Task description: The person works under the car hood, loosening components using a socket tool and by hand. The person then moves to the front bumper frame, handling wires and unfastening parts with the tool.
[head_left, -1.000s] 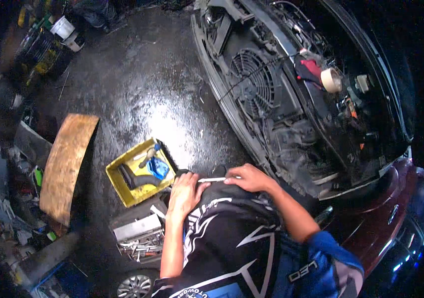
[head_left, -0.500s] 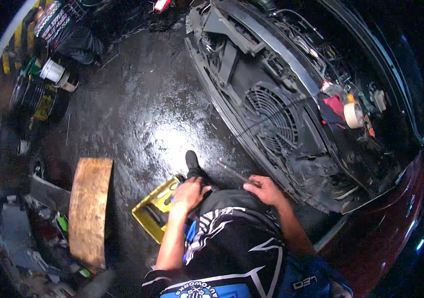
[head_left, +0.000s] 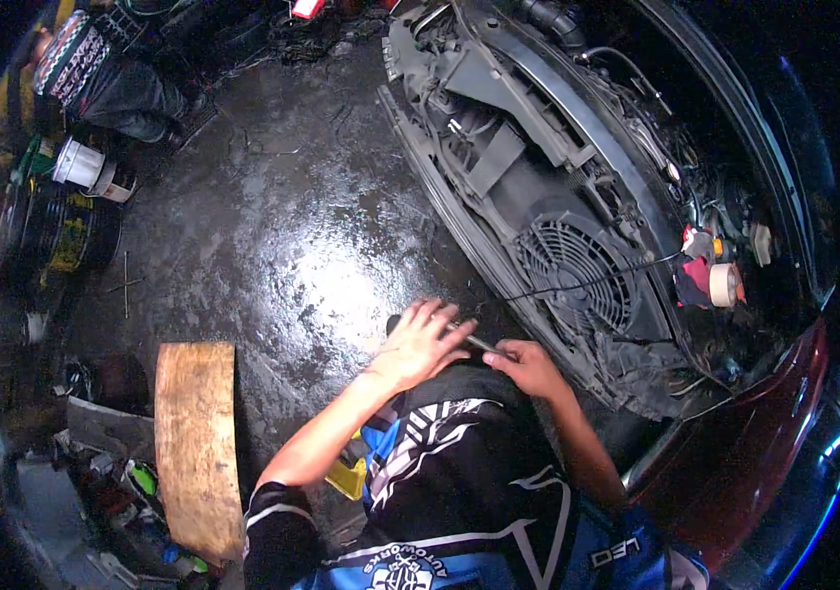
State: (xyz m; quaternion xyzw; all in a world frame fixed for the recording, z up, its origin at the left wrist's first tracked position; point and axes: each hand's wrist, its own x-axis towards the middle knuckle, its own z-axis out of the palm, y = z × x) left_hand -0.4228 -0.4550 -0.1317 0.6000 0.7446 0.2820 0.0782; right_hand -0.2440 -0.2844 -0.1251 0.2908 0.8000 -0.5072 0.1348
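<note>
My right hand [head_left: 532, 371] is closed around one end of a slim grey metal bar-like tool [head_left: 480, 343], thumb along it, in front of my waist. The tool points up and left. Over its far end lies my left hand [head_left: 416, 346], fingers stretched and spread, so the tip is hidden; whether the fingers touch it I cannot tell. Right of my hands is the opened front of a car, with a radiator fan [head_left: 577, 270] behind its round grille. A thin dark cable [head_left: 592, 285] runs across the fan.
A roll of tape [head_left: 725, 285] and a red-and-black cloth [head_left: 693, 282] lie in the engine bay. A curved wooden board [head_left: 196, 442] stands at left, near a yellow case [head_left: 346, 479] partly behind my arm. Farther off are a drum [head_left: 61, 231], white bucket [head_left: 78, 162] and crouching person [head_left: 115, 88].
My left hand has moved up and right from near my leg onto the tool's far end, its fingers spreading. The view has shifted; my right hand keeps hold of the tool.
</note>
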